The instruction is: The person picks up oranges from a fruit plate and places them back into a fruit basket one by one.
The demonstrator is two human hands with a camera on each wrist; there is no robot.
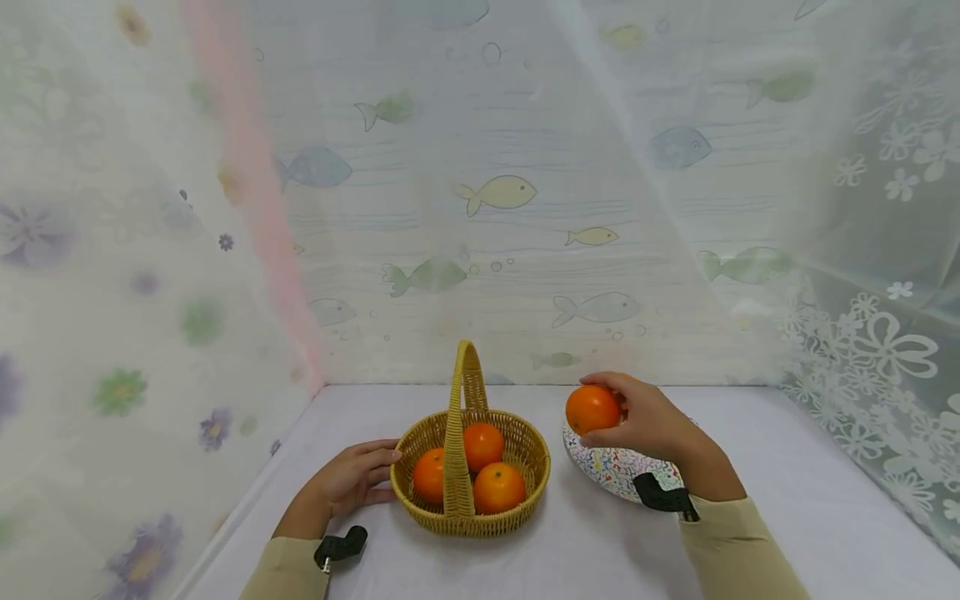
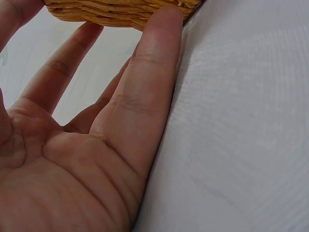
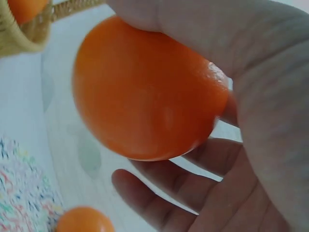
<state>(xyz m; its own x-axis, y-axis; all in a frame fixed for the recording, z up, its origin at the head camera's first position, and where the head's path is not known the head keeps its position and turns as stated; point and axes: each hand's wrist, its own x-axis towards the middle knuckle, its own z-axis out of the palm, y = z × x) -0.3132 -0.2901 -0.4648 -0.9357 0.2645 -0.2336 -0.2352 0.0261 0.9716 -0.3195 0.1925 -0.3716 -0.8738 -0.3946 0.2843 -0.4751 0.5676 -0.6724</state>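
Observation:
A wicker basket (image 1: 495, 525) with a tall arched handle holds three oranges (image 1: 499, 488). Against its left side rests my left hand (image 1: 348, 479); the left wrist view shows nearly straight fingers (image 2: 157, 63) with their tips touching the woven wall. My right hand (image 1: 652, 425) grips another orange (image 1: 591, 409) between thumb and fingers, raised over a white plate (image 1: 617, 468) with a multicoloured pattern. The hand and forearm hide part of that plate. In the right wrist view, one more orange (image 3: 86, 221) shows low by the plate's edge.
A white cloth (image 1: 558, 554) covers the table. Behind it hangs a pale curtain (image 1: 495, 292) with fish prints, and flowered sheets close off the left and right sides. The basket's handle (image 1: 457, 433) rises well above its rim.

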